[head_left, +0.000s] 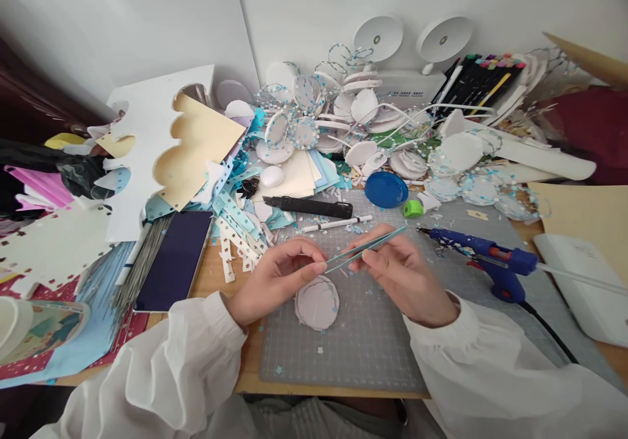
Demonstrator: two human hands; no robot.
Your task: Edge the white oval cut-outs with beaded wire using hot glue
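At the far left lies a heap of pink and blue paper scraps [44, 282], and behind it a white board [147, 138] with scalloped cut-outs. Next to these a dark phone [171, 259] rests face up on the wooden desk [216, 282].

On the grey cutting mat [363, 341] the left hand [275, 275] is curled, its thumb and forefinger pinched at the near tip of the tweezers [366, 248]. Just below both hands lies a white disc [317, 303] speckled with blue bits, flat on the mat; whether the left hand touches it cannot be told. The right hand [405, 275] holds the tweezers along their middle, fingers closed around them, with the far end pointing up and to the right.

Behind the hands sit a black knife [309, 206], a white pen [336, 224], a blue lid [386, 189] and a pile of white discs [373, 118]. To the right lies a blue glue gun [490, 256], well apart from the right hand, and 2 round white lamps [412, 38] stand by the wall.
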